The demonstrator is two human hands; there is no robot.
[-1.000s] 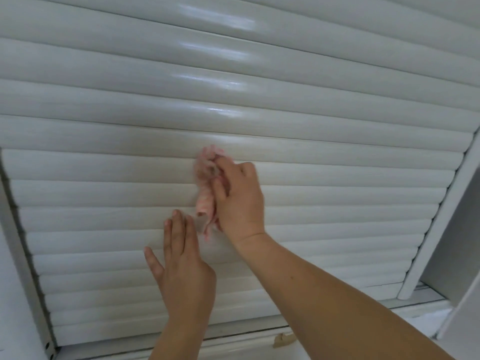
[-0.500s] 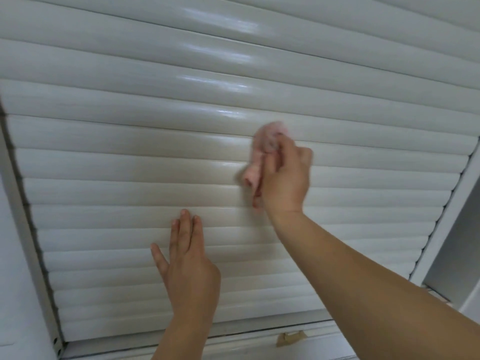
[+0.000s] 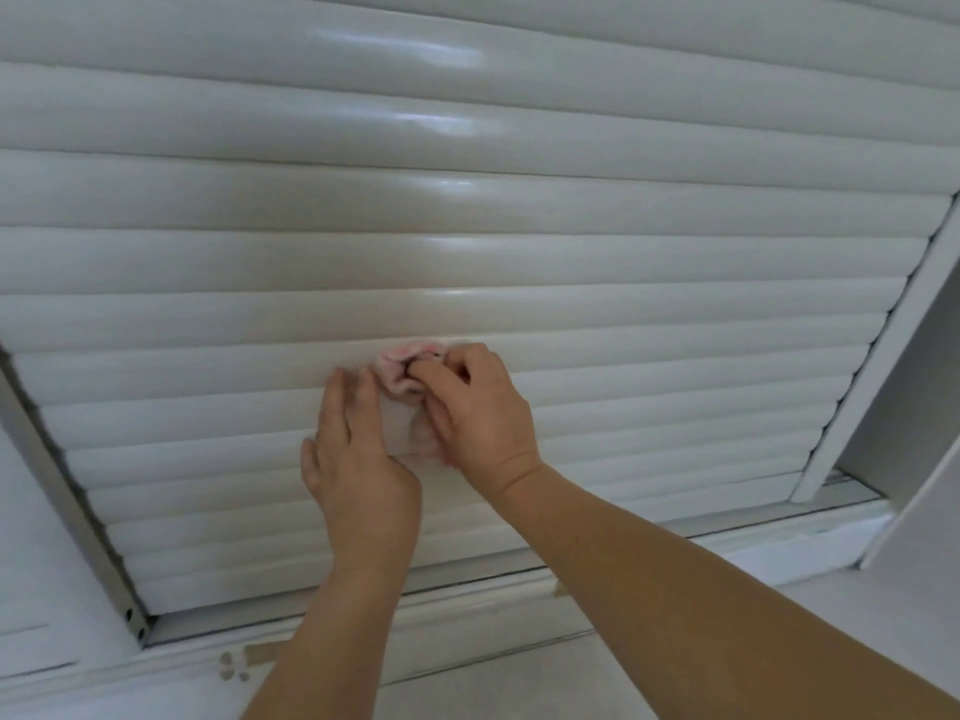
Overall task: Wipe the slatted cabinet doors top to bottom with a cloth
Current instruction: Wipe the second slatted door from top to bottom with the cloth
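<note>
Right hand (image 3: 478, 407) back left, cloth (image 3: 408, 368) bunched

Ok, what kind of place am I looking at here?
Probably indoors at home, close up to a built-in cabinet or closet: a white slatted door fills the view, set in a white frame, and the right hand presses a pink cloth against it.

Glossy off-white slatted cabinet door (image 3: 519, 241), built of rounded horizontal slats, closed down to its bottom rail and filling most of the view. Small crumpled pink cloth (image 3: 402, 368), bunched tight against a slat in the lower middle of the door, partly covered by fingers, one end hanging downward.
</note>
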